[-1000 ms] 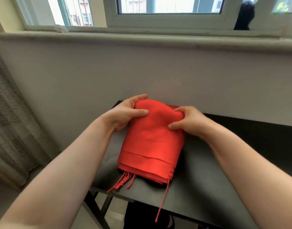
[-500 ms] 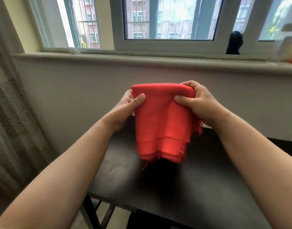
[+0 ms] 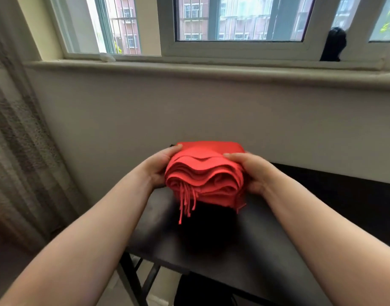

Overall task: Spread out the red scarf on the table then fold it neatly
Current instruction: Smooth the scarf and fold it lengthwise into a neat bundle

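While the left hand (image 3: 159, 170) grips one side and the right hand (image 3: 254, 173) grips the other, the red scarf (image 3: 206, 175) sits between them as a thick folded bundle, with the wavy edges of its stacked layers turned toward the camera. Each hand wraps round its side of the cloth. A fringe (image 3: 185, 203) hangs free from the lower left of the bundle. The scarf is held over the black tabletop (image 3: 278, 250), close to the wall, and casts a dark shadow beneath it. A windowsill (image 3: 211, 70) runs behind, and a curtain (image 3: 17, 140) hangs at the left.
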`<state>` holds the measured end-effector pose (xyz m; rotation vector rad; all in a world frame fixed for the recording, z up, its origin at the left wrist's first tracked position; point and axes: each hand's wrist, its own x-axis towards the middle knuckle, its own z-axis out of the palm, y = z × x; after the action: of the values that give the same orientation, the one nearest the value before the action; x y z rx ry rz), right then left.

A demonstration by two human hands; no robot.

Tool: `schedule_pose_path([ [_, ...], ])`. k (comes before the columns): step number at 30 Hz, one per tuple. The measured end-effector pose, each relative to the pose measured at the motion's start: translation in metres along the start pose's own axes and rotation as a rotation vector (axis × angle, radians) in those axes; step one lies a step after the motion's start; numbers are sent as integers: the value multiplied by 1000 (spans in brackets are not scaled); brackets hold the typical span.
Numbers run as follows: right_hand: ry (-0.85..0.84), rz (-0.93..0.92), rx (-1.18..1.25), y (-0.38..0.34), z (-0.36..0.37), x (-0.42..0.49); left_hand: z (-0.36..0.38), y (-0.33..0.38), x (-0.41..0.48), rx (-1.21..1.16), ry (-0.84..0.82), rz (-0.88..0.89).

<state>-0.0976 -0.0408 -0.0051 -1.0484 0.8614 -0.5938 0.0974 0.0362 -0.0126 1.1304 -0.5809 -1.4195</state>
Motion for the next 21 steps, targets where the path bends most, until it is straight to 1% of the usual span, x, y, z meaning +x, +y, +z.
schedule_pose_path([
  [2,79,-53,96,9,2,14,-10,-2,1,-35,-46,31],
  [3,79,-41,81,17,3,20,-11,-4,-2,16,-52,2],
  [5,51,57,-51,37,4,23,-13,-13,-6,245,6,-110],
  [6,54,71,-122,44,3,23,-17,-19,-6,360,52,-148],
  [7,76,35,-210,50,2,24,-21,-24,-4,445,95,-143],
  [8,95,-17,-275,53,2,27,-26,-27,0,505,117,-114],
  [10,111,-132,-312,50,6,32,-33,-26,6,559,126,9],
  [11,120,-213,-310,45,10,34,-33,-23,7,537,142,92],
  [14,115,-453,-301,30,26,48,-39,-5,17,374,191,339],
  [15,113,-501,-334,27,31,53,-43,0,21,350,210,385],
  [16,114,-522,-407,26,36,58,-50,4,28,386,250,407],
  [17,123,-500,-520,27,37,64,-57,4,32,505,302,401],
  [18,124,-427,-671,30,39,70,-65,4,37,718,361,367],
  [20,121,-241,-943,39,42,76,-72,-3,45,1155,410,311],
  [21,132,-232,-1012,42,44,77,-69,-7,47,1268,426,314],
])
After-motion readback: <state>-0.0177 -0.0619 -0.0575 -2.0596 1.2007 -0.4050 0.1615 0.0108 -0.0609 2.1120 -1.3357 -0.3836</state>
